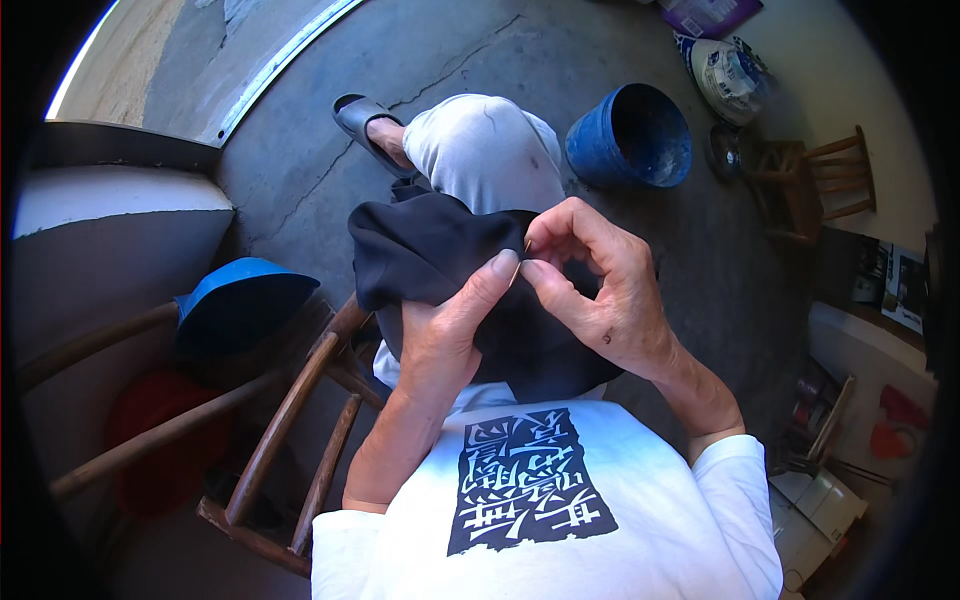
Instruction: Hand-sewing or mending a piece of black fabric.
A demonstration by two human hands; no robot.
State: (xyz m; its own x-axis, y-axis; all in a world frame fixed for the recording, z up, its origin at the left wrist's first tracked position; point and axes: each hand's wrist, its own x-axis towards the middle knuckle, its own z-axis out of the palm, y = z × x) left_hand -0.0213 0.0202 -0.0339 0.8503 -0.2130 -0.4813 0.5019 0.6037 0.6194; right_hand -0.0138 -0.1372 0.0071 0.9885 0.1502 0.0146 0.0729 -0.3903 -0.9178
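Observation:
Black cloth (427, 247) lies bunched over my lap, draping down toward my shirt. My left hand (450, 322) grips the cloth from the left, its thumb pressed on top and the other fingers hidden beneath the fabric. A thin, gold-coloured sewing needle (515, 273) shows at the cloth between my two thumbs. My right hand (600, 277) pinches at the needle with thumb and forefinger, close to the left thumb tip. Whether thread runs from the needle I cannot tell.
A blue bucket (628, 136) stands on the cracked concrete floor (480, 45) beyond my right hand. Left of me are a wooden chair frame (281, 431) and a blue plastic scoop-like vessel (244, 300). Farther right stand a small wooden chair (814, 184) and a filled sack (724, 79).

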